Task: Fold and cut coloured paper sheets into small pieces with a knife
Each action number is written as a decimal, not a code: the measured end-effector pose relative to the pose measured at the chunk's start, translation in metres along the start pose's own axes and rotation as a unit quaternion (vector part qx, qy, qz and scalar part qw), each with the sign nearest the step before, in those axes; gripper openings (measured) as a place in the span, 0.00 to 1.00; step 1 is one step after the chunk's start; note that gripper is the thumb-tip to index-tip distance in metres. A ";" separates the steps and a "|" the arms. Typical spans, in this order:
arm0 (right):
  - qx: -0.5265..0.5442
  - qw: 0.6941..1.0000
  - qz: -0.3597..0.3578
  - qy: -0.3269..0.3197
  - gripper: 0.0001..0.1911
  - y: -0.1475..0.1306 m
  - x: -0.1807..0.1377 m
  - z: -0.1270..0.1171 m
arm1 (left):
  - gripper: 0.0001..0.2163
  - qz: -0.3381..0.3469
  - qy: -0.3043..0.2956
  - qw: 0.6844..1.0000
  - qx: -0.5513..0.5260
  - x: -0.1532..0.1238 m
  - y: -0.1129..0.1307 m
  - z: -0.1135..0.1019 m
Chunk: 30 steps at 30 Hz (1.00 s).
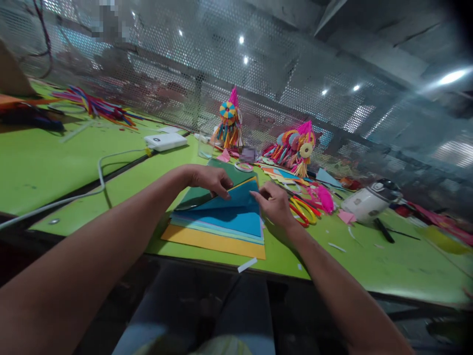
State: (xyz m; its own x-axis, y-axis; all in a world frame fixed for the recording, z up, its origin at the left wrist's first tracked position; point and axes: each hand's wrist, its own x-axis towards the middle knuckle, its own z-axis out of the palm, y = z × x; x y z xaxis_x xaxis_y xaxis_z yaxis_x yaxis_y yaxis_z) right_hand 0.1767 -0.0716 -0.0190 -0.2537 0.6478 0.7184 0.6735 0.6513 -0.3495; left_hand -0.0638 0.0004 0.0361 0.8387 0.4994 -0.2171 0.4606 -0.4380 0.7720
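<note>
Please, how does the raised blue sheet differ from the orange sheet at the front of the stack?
Pose: the raised blue sheet slants upward, while the orange sheet lies flat.
Place: the blue sheet is above the stack; the orange sheet sticks out below it, nearer the table's front edge.
Contact: the left hand holds the blue sheet near its upper edge; neither hand touches the orange sheet.
Shared: both look plain, without visible print.
</note>
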 end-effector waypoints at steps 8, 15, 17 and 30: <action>0.016 1.000 0.009 -0.011 0.15 0.003 0.000 0.000 | 0.16 0.004 -0.013 1.000 -0.018 0.001 -0.007 -0.003; 0.004 1.000 0.023 -0.016 0.14 0.003 -0.001 0.003 | 0.20 0.021 -0.014 0.998 -0.053 0.000 -0.015 -0.004; -0.012 1.000 0.011 -0.021 0.14 0.002 -0.001 0.001 | 0.21 0.027 -0.009 0.998 -0.062 0.000 -0.016 -0.005; -0.244 0.960 -0.066 -0.120 0.12 -0.004 0.001 -0.010 | 0.24 0.034 0.014 0.996 -0.084 0.001 -0.028 -0.003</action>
State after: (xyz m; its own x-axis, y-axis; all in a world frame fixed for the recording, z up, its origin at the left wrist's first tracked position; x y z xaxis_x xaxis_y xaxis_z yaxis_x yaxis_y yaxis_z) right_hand 0.1804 -0.0775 -0.0103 -0.4723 0.6822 0.5581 0.8545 0.5097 0.1000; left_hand -0.0764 0.0156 0.0157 0.8569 0.4944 -0.1461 0.3461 -0.3416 0.8738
